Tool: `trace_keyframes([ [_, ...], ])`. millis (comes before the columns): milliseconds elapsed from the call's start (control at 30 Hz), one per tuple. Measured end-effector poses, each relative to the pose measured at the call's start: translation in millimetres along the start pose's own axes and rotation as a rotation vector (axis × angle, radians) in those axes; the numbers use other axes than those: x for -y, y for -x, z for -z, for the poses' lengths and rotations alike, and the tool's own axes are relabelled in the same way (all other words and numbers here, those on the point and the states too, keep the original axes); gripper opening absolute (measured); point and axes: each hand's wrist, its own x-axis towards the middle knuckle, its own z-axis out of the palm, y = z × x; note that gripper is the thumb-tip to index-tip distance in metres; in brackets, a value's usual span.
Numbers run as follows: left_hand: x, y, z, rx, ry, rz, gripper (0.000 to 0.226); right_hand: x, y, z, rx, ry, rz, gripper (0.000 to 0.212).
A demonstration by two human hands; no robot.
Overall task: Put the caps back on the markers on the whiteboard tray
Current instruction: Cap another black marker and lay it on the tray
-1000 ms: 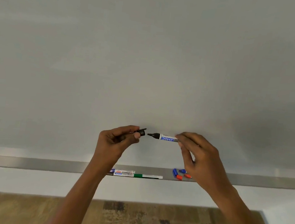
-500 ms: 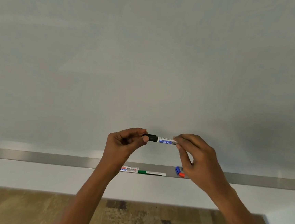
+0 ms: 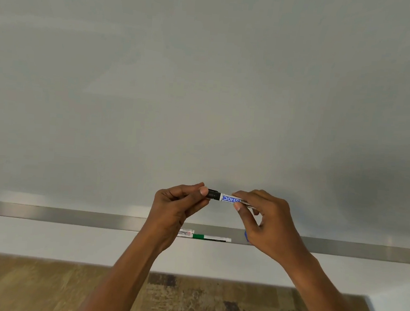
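Both arms reach forward, left hand (image 3: 177, 208) and right hand (image 3: 267, 222) pinched closed, fingers nearly meeting.

A narrow metal tray (image 3: 69, 215) ran left to right along the bottom edge of the whiteboard. On it, near the middle, lay a white marker with a red label (image 3: 187, 233), partly hidden, and just right of it a marker with a green band (image 3: 213, 238), lying lengthwise. Further right, a small blue piece (image 3: 246, 236) showed, mostly hidden.

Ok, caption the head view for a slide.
Two hands, left and right, press a black cap onto a whiteboard marker.
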Motion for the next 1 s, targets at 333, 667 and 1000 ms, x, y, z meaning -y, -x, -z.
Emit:
trace_keyframes([
  [333, 11, -20, 8, 0.012, 0.011, 0.015, 0.029, -15, -6, -16, 0.016, -0.002, -0.036, 0.019],
  [667, 47, -48, 49, -0.08, -0.337, 0.011, 0.027, -75, -10, -45, 0.237, 0.015, -0.159, 0.02],
  [1000, 126, -86, 92, -0.077, -1.105, -0.03, 0.017, -147, 20, -121, 0.441, 0.102, -0.314, 0.027],
])
